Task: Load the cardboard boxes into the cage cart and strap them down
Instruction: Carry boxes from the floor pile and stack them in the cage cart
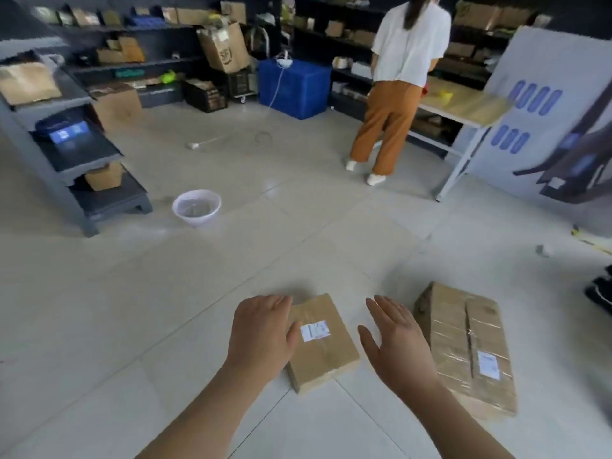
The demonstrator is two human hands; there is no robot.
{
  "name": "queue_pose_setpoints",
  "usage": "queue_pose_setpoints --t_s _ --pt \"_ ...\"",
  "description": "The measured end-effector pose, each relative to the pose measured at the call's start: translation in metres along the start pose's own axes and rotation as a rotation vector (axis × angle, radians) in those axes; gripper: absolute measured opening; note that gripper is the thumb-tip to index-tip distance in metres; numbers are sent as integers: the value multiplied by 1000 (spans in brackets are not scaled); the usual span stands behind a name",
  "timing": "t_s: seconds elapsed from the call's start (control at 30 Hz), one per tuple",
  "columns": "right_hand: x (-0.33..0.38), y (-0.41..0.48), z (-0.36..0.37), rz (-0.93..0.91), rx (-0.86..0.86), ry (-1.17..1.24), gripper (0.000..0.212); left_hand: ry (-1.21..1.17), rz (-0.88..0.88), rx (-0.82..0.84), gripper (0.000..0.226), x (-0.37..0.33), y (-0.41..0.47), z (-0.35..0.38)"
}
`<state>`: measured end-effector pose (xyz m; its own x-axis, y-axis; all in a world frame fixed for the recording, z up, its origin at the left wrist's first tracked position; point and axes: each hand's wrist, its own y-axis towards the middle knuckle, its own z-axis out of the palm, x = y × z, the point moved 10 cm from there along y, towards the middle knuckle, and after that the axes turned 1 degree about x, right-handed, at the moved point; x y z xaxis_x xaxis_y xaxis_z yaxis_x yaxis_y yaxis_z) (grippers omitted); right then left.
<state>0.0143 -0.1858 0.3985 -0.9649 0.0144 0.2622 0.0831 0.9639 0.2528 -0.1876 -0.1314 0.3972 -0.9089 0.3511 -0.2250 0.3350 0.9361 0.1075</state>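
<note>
A small flat cardboard box (323,351) with a white label lies on the tiled floor just in front of me. My left hand (261,332) is spread over its left edge, fingers apart, and seems to touch it. My right hand (395,342) hovers open a little to the right of the box, apart from it. A larger taped cardboard box (463,346) with a white label lies on the floor to the right of my right hand. No cage cart or strap is in view.
A white basin (197,207) sits on the floor ahead left, beside grey shelving (82,150). A person in orange trousers (387,124) stands at a workbench (463,106) ahead right. A blue crate (294,87) and stocked shelves line the back wall. A grey panel (543,111) leans at right.
</note>
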Motion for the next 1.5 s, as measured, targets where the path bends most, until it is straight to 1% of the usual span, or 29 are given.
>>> queue_pose_setpoints --t_s 0.13,0.2,0.3,0.37,0.43,0.5,0.6,0.7,0.83,0.93,1.1,1.3,1.4,1.5 --pt "-74 -16 -2 230 24 -22 41 -44 188 68 36 -64 52 31" --pt "-104 -26 -4 338 36 -34 42 -48 299 93 32 -97 73 42" --pt "-139 -40 -26 473 -52 -93 40 -25 432 134 32 -144 102 60" --pt "-164 -51 -37 572 -91 -110 43 -21 507 175 37 -177 116 77" --pt "-191 -66 -43 649 -109 -119 41 -24 591 198 38 -211 124 94" --pt "-221 -83 -44 731 -106 -125 43 -6 673 217 35 -246 127 112" --pt "-267 -106 -46 834 -108 -137 47 11 746 247 33 -293 132 144" --pt "-320 -122 -45 879 -84 -140 47 9 787 272 33 -345 138 176" --pt "-411 -136 -43 903 -43 -140 46 38 768 300 34 -417 153 223" --pt "-485 -142 -37 909 15 -106 45 61 723 359 32 -468 164 263" --pt "-595 -139 -12 878 121 -56 44 97 646 423 28 -534 185 325" --pt "-704 -140 60 900 205 -4 43 154 586 534 29 -566 210 434" --pt "-748 -144 113 923 223 38 42 186 561 602 32 -568 216 505" --pt "-787 -149 180 926 245 72 41 189 464 681 42 -561 222 579"
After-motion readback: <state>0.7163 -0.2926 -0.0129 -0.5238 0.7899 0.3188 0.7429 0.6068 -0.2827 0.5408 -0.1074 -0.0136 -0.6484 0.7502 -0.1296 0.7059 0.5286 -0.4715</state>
